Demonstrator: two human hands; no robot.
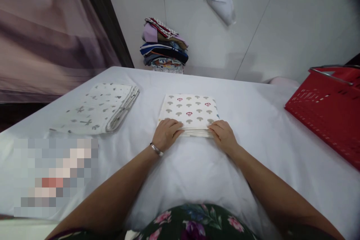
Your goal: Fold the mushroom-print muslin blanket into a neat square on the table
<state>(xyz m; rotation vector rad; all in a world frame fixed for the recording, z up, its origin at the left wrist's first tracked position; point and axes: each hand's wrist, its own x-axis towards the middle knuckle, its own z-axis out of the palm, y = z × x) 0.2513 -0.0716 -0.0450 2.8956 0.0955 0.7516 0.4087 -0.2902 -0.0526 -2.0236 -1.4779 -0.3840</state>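
A folded white cloth [194,110] printed with grey and red mushrooms lies flat on the white-covered table in front of me. At its near left corner, my left hand [167,133] grips the folded edge, thumb against the layers and fingers on top. My right hand [224,135] pinches the near right corner in the same way. Between the two hands the stacked layers of the near edge show. A silver bracelet [156,149] is on my left wrist.
Left of the hands lies another folded white cloth [95,108] with small prints. A red plastic basket [329,108] stands at the right. Behind the table's far edge rises a pile of folded fabrics [164,47] against the wall. A pixelated patch covers the lower left.
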